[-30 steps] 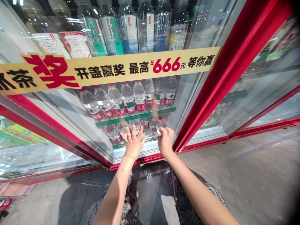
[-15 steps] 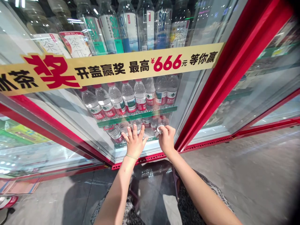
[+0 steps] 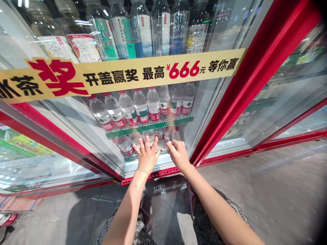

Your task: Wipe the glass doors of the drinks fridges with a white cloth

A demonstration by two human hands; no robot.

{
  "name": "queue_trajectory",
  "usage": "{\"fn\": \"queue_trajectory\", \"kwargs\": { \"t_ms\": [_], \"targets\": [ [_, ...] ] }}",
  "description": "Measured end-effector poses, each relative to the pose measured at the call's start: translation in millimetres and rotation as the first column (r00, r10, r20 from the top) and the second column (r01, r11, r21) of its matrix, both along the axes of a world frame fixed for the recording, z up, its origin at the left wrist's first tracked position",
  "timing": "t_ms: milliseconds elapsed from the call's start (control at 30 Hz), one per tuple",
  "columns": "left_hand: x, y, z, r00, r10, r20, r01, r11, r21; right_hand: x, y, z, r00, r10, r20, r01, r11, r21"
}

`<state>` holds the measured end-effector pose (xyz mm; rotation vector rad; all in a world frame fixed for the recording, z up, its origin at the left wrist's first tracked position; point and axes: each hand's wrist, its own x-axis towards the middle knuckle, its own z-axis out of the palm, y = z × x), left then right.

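My left hand (image 3: 146, 153) lies on the lower glass door (image 3: 204, 89) of a drinks fridge, fingers spread and empty. To its right, my right hand (image 3: 178, 153) is closed at the same glass, pinching a crumpled white tissue (image 3: 168, 145). Only a small edge of the tissue shows past the fingers. Behind the glass, red-capped water bottles (image 3: 142, 109) stand in a row on a green-edged shelf (image 3: 150, 127). More bottles below are partly covered by my hands.
A yellow strip with red and black lettering (image 3: 153, 72) crosses the glass. Soda bottles (image 3: 142, 32) and tea bottles stand above it. Red door frames (image 3: 230, 92) flank the pane. Grey floor (image 3: 255, 200) lies below, with a red-labelled bottle (image 3: 7, 219) at far left.
My right hand has slid left along the glass with the tissue, closer to my left hand, and now covers more of it. My left hand has stayed in place.
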<state>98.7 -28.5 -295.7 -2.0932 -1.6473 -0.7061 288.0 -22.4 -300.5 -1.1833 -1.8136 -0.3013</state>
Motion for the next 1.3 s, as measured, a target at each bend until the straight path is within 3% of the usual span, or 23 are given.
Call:
{"fn": "queue_trajectory", "kwargs": {
  "t_ms": [67, 200, 367, 533, 700, 867, 1000, 1200, 1300],
  "targets": [
    [0.1, -0.1, 0.3, 1.0, 0.003, 0.002, -0.003, 1.0, -0.001, 0.1, 0.3, 1.3, 0.999, 0.035, 0.009, -0.035, 0.999, -0.01],
    [0.2, -0.3, 0.9, 1.0, -0.004, 0.01, 0.004, 1.0, -0.004, 0.1, 1.0, 4.6, 0.976, -0.093, -0.195, 0.106, 0.993, 0.058],
    [-0.8, -0.3, 0.3, 1.0, -0.014, 0.002, 0.014, 1.0, 0.016, -2.1, -1.1, 5.5, 0.999, 0.051, 0.001, -0.051, 0.997, 0.056],
    [-0.7, -2.5, 1.4, 1.0, -0.016, 0.006, 0.016, 1.0, 0.014, -6.8, -2.0, 4.4, 0.987, -0.084, -0.14, 0.094, 0.994, 0.064],
    [-1.7, -9.4, 8.2, 1.0, 0.001, 0.007, -0.002, 0.999, 0.037, -9.7, -1.6, 2.7, 0.998, 0.06, -0.005, -0.059, 0.998, 0.025],
    [-12.7, -13.9, 14.1, 1.0, 0.019, 0.019, -0.021, 0.997, 0.079, -14.1, -1.3, 4.2, 0.984, -0.059, -0.167, 0.076, 0.993, 0.094],
    [-26.1, -16.4, 16.0, 0.999, 0.023, 0.025, -0.025, 0.993, 0.111, -23.1, -3.0, 2.2, 0.998, 0.006, -0.058, -0.002, 0.998, 0.066],
    [-39.2, -20.4, 20.5, 0.996, 0.062, 0.059, -0.07, 0.988, 0.136, -31.1, -3.7, 9.9, 0.98, -0.044, -0.193, 0.067, 0.991, 0.116],
    [-41.1, -18.3, 21.3, 0.996, 0.081, 0.049, -0.087, 0.988, 0.125, -34.7, -5.3, 12.8, 0.995, 0.02, -0.093, -0.01, 0.994, 0.109]
  ]
}}
